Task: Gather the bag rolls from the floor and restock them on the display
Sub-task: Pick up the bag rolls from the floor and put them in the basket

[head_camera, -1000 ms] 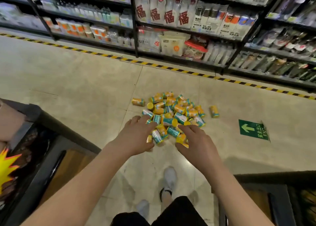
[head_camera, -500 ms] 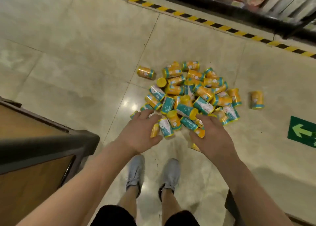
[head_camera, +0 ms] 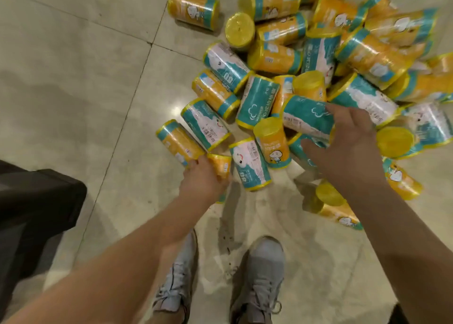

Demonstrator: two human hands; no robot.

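Change: down low over the pile now; spread and hovering above its near edge half a second ago, both closed on rolls at this moment.
Left hand: curled round a yellow roll at the pile's near left edge.
Right hand: fingers wrapped over a teal roll, thumb beneath it.
Bag rolls: heaped on the floor just ahead of the shoes; one stray apart at far left.
Dark fixture: at the left edge; contents not in view.
Meaning: gathering probably only just begun, with two rolls in grip and nearly the whole pile left.
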